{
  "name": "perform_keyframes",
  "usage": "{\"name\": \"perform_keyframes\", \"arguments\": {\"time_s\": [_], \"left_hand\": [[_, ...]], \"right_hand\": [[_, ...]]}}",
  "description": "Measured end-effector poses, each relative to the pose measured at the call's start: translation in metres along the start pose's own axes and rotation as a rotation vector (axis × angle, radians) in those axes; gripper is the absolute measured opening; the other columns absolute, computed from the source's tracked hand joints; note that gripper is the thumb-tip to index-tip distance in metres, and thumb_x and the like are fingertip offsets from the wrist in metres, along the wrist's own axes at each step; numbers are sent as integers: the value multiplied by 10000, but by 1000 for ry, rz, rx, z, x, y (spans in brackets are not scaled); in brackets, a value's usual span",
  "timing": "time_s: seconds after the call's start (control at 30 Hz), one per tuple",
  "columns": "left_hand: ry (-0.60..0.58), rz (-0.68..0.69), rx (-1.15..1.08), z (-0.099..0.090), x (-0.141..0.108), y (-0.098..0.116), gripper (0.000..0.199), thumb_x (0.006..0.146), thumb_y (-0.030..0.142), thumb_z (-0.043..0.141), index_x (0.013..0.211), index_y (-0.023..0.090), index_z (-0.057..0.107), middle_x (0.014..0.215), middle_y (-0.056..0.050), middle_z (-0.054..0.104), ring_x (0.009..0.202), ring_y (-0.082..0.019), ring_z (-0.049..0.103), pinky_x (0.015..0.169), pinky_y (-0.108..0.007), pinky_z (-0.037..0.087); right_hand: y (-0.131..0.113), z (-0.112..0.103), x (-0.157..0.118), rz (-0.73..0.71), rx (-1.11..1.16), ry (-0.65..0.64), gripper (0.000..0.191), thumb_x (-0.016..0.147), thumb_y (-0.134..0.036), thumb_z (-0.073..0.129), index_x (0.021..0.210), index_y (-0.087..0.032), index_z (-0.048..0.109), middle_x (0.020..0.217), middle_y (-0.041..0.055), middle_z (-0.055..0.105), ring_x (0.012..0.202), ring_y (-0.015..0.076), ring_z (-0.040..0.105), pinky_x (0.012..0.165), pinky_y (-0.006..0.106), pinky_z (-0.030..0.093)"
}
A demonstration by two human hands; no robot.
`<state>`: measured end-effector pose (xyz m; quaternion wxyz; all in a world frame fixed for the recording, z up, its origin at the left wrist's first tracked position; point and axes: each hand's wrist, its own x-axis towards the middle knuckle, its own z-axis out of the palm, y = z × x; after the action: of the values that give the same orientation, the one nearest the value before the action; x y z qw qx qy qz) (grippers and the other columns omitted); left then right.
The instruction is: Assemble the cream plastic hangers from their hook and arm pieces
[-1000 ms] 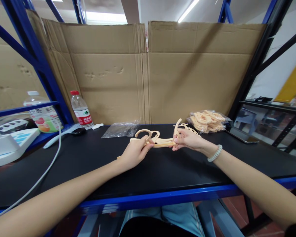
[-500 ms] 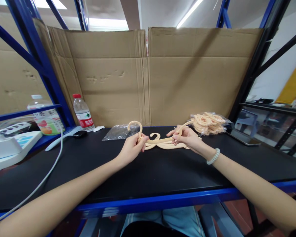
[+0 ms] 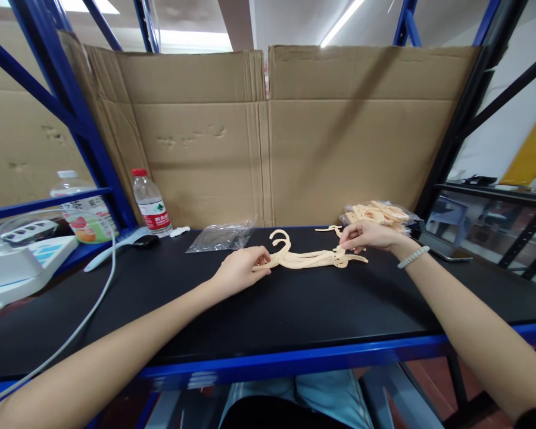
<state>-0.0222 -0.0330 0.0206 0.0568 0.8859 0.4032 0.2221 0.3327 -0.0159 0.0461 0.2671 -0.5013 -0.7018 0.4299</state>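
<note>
Several cream-coloured folding clothes hangers (image 3: 308,260) lie stacked on the black tabletop (image 3: 268,316), two hooks showing at their left part. My left hand (image 3: 243,266) rests on the table, its fingers closed on the left end of the stack. At the other end, my right hand (image 3: 368,236) pinches the upper hanger near its right arm; the fingertips partly hide the joint there. Behind the right hand lies another cream hanger piece (image 3: 328,229), partly covered by the fingers.
A clear bag full of cream hanger parts (image 3: 379,211) sits at the back right, beside a dark flat device (image 3: 451,255). Toward the back left are a flat clear plastic bag (image 3: 221,237), a red-capped water bottle (image 3: 152,205) and a white power strip (image 3: 22,268) with a cable.
The hanger held in the air has come down onto the others on the table. My right hand has moved right, toward its right end; my left hand has lowered slightly.
</note>
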Motion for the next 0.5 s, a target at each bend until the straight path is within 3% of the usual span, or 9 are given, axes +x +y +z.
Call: {"name": "perform_keyframes", "arguments": {"time_s": [0.1, 0.23, 0.5], "left_hand": [[-31, 58, 66, 4, -3, 1, 68, 794, 253, 603, 832, 198, 600, 869, -8, 637, 771, -172, 592, 652, -264, 413], [-34, 133, 111, 10, -5, 3, 85, 855, 231, 537, 868, 190, 611, 931, -27, 615, 830, -172, 580, 698, -268, 439], [-47, 113, 247, 10, -5, 3, 98, 871, 225, 517, 900, 186, 603, 925, -33, 606, 849, -183, 580, 679, -273, 457]], "right_hand": [[1, -2, 0, 23, -209, -72, 290, 627, -397, 756, 774, -157, 688, 727, 46, 664, 670, 142, 595, 578, 223, 473], [4, -4, 2, 44, -421, -94, 300, 621, -424, 720, 734, -149, 689, 607, 32, 630, 534, 126, 526, 489, 231, 387], [8, -2, 2, 115, -702, 21, 141, 637, -265, 681, 699, -139, 671, 662, 51, 657, 609, 166, 573, 523, 245, 387]]}}
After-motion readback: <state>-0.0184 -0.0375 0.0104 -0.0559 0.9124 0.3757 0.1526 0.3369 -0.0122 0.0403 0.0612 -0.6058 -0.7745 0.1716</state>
